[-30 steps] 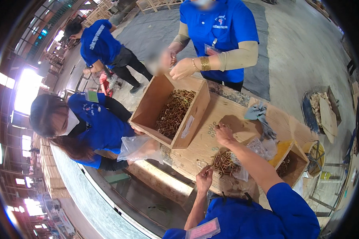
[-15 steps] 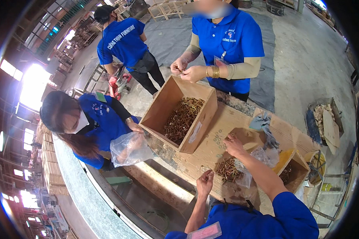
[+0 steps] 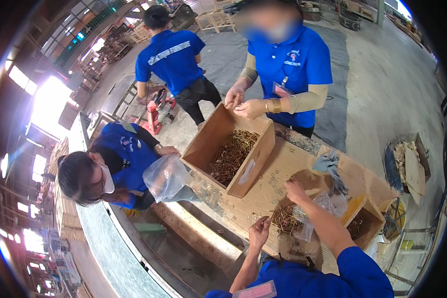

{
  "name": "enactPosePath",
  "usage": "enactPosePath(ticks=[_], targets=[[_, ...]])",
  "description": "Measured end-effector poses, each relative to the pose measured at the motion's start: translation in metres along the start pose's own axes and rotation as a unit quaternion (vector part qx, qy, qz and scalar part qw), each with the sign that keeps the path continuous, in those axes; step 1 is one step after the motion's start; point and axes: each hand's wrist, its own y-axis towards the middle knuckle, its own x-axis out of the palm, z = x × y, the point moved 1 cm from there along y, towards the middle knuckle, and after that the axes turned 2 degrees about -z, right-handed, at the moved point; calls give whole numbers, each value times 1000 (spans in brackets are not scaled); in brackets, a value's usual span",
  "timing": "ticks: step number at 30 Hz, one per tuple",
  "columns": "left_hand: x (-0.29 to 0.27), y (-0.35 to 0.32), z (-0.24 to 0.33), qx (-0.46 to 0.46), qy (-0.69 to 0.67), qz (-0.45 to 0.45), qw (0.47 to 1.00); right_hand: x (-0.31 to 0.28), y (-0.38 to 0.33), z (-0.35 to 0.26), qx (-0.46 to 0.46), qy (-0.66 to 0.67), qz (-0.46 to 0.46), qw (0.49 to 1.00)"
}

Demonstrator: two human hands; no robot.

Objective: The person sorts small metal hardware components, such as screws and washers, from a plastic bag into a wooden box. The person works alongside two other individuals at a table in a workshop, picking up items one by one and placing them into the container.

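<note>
My left hand (image 3: 259, 232) is held over the table's near edge with its fingers curled; whatever is inside them is too small to make out. To its right, my right hand (image 3: 296, 191) has its fingers drawn together just above the pile of screws, and I cannot see what they hold. Small round washers (image 3: 273, 182) lie scattered on the cardboard beside it. The screws (image 3: 286, 218), long and brass-coloured, rest partly on a clear plastic bag (image 3: 304, 229) below my right forearm.
A large wooden box (image 3: 251, 174) of screws stands left of my hands; a smaller box (image 3: 370, 226) is at right. Grey gloves (image 3: 328, 163) lie beyond. One co-worker (image 3: 293, 64) handles something over the large box; another holds a plastic bag (image 3: 166, 178). A third (image 3: 171, 59) stands farther back.
My right hand has drawn slightly away from the washers, its fingers closing. The seated co-worker at left has bent lower, and the view has shifted a little.
</note>
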Motion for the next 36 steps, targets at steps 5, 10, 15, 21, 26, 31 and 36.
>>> enactPosePath(ticks=[5,10,15,21,26,31,36], targets=[[-2,-3,8,51,47,2,998,-13,-3,22,160,434,27,886],[0,13,-28,124,110,47,985,-66,-36,0,83,881,0,466],[2,23,-38,33,18,-29,999,-80,-128,-31,72,888,-53,452],[12,10,-39,147,289,-6,946,-45,-232,-37,135,861,-81,484],[32,-1,-34,177,458,-74,868,-1,-287,-25,181,813,-138,535],[37,-2,-36,209,477,-83,850,-3,-299,-25,200,817,-118,527],[34,1,-31,222,351,-80,906,-3,-292,-15,196,838,-102,498]])
